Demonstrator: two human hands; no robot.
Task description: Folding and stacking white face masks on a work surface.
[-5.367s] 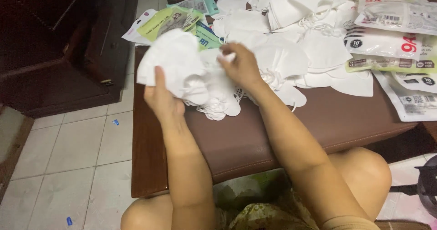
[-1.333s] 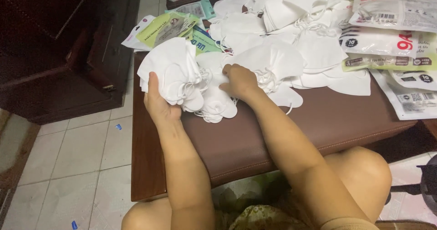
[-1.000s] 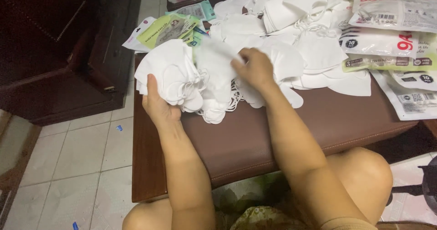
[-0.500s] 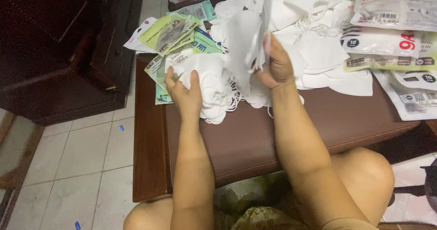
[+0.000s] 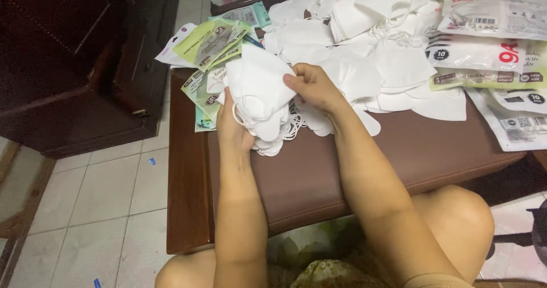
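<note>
The left hand (image 5: 233, 125) is closed round the underside of a stack of white folded fabric face masks (image 5: 257, 94), its fingers mostly hidden behind the stack, holding it upright just above the brown padded leather bench top (image 5: 364, 162). The right hand (image 5: 316, 88) pinches the stack's right edge, thumb in front and fingers curled behind, apparently to keep the edges squared. Just beyond the right fingertips lies a loose heap of white masks (image 5: 376, 66). Left of the left fingers are flat green and white plastic pouches (image 5: 208, 43); further right, printed white packets (image 5: 484, 48) look sealed, their contents hidden.
</note>
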